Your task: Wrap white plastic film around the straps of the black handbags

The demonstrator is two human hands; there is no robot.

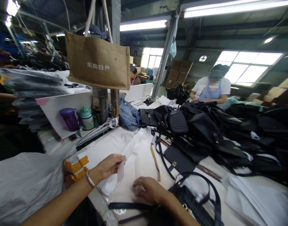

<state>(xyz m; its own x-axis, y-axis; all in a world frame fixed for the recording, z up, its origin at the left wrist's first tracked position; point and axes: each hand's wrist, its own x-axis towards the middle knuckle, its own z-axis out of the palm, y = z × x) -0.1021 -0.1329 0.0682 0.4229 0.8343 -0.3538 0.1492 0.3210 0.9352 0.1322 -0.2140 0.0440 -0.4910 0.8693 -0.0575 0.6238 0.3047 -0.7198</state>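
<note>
My left hand (pixel 108 168), with a silver bangle at the wrist, pinches a thin white strip (pixel 121 171) between thumb and fingers. Beneath it a longer white strip (pixel 133 141) runs across the pale tabletop, and its bunched end (pixel 108 187) lies under that hand. My right hand (pixel 148 190) hovers low over the table, slightly blurred, its fingers loosely bent and apart with nothing visible in them. Close by my right forearm lies a black handbag (pixel 188 194) with looped handles and metal fittings. Black straps (pixel 129 206) extend left from under that forearm.
A heap of black bags (pixel 200 125) covers the right side. White sheets (pixel 252 197) lie at the right front. A tan tote (pixel 96 62) hangs from a post above a purple cup (pixel 69 119) and a green-lidded bottle (pixel 87 119). A person (pixel 213 88) works opposite.
</note>
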